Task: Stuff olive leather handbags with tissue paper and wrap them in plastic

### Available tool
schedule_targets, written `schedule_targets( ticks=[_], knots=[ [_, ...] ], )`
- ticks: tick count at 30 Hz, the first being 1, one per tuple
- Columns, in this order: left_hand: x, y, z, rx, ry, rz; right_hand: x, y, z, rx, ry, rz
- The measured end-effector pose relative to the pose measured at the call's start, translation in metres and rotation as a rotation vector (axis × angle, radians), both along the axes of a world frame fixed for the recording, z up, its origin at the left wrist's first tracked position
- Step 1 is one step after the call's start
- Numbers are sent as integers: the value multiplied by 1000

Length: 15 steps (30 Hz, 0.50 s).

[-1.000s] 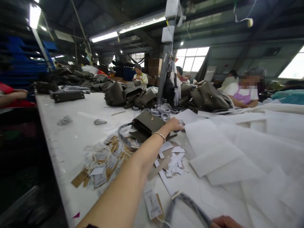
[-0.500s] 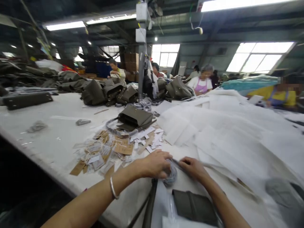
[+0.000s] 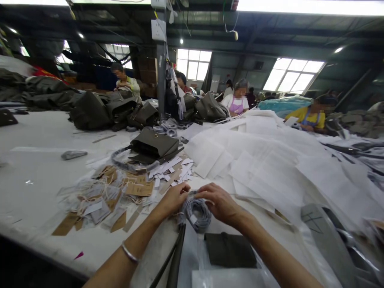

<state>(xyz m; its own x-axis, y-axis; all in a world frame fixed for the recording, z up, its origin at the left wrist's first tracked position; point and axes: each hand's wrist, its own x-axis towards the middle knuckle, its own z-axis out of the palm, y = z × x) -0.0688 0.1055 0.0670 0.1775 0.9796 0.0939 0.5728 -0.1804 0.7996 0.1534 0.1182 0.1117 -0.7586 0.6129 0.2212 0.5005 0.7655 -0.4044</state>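
My left hand [image 3: 174, 199] and my right hand [image 3: 217, 202] meet over a coiled strap wrapped in grey-blue film [image 3: 196, 214] near the table's front edge. Fingers of both hands are curled and pinch the coil's upper edge. A silver bangle sits on my left wrist. A dark strap [image 3: 175, 256] runs down from the coil toward me. A flat dark leather piece [image 3: 229, 250] lies just below the coil. Farther back lies an olive handbag [image 3: 154, 146] with a wrapped strap looping from it.
Brown and white hang tags [image 3: 120, 192] are strewn to the left. White fabric sheets [image 3: 270, 160] pile up on the right. More olive bags [image 3: 102, 112] crowd the back around a pole [image 3: 161, 68]. Several seated people work at the far side.
My left hand has come back from the far olive handbag to join the right hand on the coiled strap. The view has swung to the right and the coil has grown.
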Motion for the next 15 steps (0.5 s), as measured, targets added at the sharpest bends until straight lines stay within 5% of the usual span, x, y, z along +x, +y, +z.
schedule_targets(
  ticks=[3,8,15],
  knots=[
    [-2,1,-6,-9,-78,-5,-24,-6,2,78,-226,228],
    [-3,6,-10,-1,-136,-3,-33,0,3,126,-395,208],
    [1,11,-14,5,-37,-32,-22,1,-8,-99,-409,-341]
  ],
)
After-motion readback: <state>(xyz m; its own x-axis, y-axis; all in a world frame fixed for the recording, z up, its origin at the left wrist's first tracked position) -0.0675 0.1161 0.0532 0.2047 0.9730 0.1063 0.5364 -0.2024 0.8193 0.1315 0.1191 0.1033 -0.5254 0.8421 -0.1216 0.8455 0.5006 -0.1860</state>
